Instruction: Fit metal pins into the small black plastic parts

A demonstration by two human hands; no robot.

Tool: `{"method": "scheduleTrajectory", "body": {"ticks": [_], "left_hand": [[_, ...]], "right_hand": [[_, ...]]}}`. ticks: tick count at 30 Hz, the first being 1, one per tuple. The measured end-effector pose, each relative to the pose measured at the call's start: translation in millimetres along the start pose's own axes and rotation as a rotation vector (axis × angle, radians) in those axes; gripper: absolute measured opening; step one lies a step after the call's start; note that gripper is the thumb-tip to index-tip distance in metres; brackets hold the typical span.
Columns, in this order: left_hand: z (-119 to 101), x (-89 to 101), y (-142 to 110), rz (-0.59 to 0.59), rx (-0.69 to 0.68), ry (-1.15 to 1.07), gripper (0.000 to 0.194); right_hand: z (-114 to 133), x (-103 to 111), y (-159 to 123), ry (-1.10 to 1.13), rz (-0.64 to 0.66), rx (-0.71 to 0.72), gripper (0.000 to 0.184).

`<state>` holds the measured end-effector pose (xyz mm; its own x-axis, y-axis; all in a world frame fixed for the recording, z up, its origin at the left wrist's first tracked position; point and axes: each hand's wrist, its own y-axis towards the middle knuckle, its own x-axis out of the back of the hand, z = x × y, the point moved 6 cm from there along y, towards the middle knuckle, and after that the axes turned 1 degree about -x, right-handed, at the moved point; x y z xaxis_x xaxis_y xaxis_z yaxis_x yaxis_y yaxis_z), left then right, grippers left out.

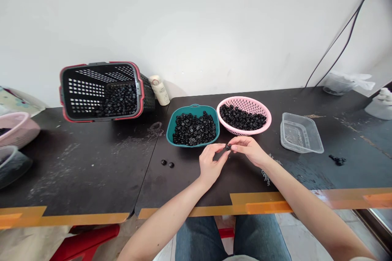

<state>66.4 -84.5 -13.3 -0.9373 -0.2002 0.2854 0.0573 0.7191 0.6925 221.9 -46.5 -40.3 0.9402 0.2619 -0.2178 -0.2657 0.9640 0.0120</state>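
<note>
My left hand (210, 162) and my right hand (248, 149) meet above the black table (92, 171), both pinching one small black part (228, 147) between their fingertips. Just behind them stands a teal basket (171, 124) full of small black round parts. To its right is a pink colander (245, 104) also holding black parts. Two loose black parts (167, 163) lie on the table left of my left hand.
A black and red basket (101, 89) lies tipped on its side at the back left with black parts inside. A clear plastic tray (301, 132) sits at the right. A pink bowl (16, 128) and a clear container (12, 165) are at the far left. Orange tape (260, 206) lines the front edge.
</note>
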Motion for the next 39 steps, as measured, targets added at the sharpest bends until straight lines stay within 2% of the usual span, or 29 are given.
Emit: {"method": "scheduleTrajectory", "body": {"ticks": [6,16,27,33,39], "left_hand": [[0.8,-0.4,-0.3,0.005,-0.007,-0.016,0.017],[2.6,0.2,-1.3,0.028,0.016,0.014,0.018],[2.1,1.1,-1.4,0.001,-0.009,0.028,0.023],[-0.5,1.4,-0.5,0.005,-0.081,-0.002,0.021],[3.0,0.5,-1.4,0.019,-0.002,-0.054,0.026]], "right_hand": [[-0.1,-0.8,-0.1,0.005,-0.001,0.005,0.019],[-3.3,-5.4,-2.3,0.084,0.086,-0.047,0.014],[4.5,-5.4,-4.6,0.041,0.044,0.003,0.017],[4.5,-2.3,-3.6,0.057,-0.002,0.005,0.018],[1.9,6.3,-1.7,0.218,-0.105,0.001,0.02]]}}
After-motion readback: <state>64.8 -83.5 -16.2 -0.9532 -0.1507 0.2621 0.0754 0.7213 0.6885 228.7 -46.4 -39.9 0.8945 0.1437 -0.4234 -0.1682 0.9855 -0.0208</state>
